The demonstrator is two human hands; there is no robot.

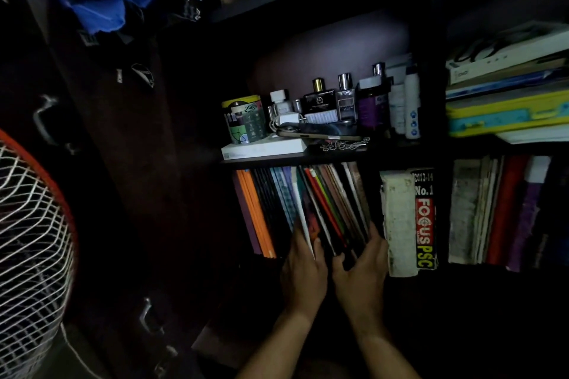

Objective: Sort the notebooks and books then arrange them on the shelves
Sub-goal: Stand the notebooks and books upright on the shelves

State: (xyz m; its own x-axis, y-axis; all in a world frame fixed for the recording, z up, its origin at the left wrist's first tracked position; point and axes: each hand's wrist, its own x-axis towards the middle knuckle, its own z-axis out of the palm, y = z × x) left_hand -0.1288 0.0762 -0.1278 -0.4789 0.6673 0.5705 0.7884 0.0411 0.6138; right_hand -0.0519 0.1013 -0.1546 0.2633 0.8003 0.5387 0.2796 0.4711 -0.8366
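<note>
A row of thin notebooks (332, 203) leans on the lower shelf, with orange and purple ones (255, 212) at its left end. My left hand (303, 268) grips the left side of the leaning bundle, thumb on the front edges. Against the bundle's right side lies my right hand (361, 271), fingers curled round the bottom corners. To the right stand a thick white book (398, 221) and a black "Focus PSC" book (425, 218). More upright books (498, 212) fill the right compartment.
The shelf above (400, 149) carries perfume bottles (348, 101), a printed tin (244, 120), a phone and a white box. Stacked books and folders (508, 101) lie flat at upper right. A fan grille (34, 240) stands at left beside a dark cupboard door (117, 163).
</note>
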